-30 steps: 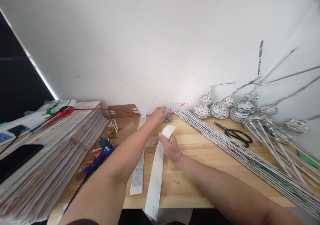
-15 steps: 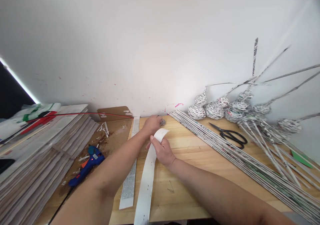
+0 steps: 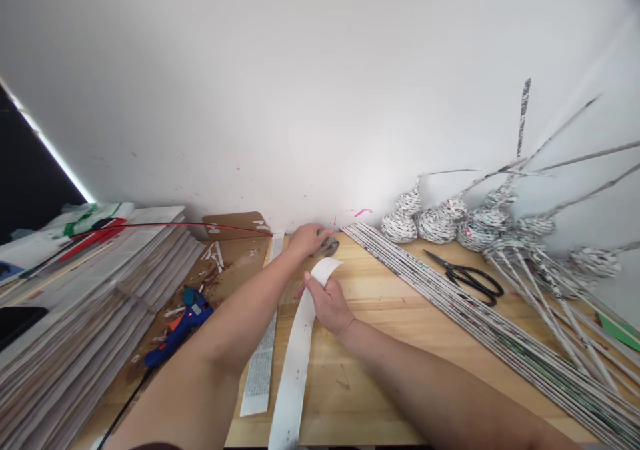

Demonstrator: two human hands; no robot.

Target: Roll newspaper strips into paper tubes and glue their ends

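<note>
A long white paper strip (image 3: pixel 294 370) is pinched near its top end by my right hand (image 3: pixel 327 300), closed with the thumb on top; the strip's end curls over to the right. Further back, my left hand (image 3: pixel 306 238) reaches to a small greyish, see-through object (image 3: pixel 327 245) near the wall. Its fingertips are partly hidden, so their grip on it is unclear. A second strip, with print on it (image 3: pixel 259 373), lies flat on the table under my left forearm.
Rolled paper sticks (image 3: pixel 450 303) lie diagonally on the right, beside black scissors (image 3: pixel 465 277). Woven paper gourd shapes (image 3: pixel 435 225) line the wall. At left are a blue glue gun (image 3: pixel 180 330) and a stack of folded paper (image 3: pixel 115 310).
The whole view has shifted slightly. More of the greyish object shows beside my left hand, which has moved a little to the right. My right hand still pinches the white strip.
</note>
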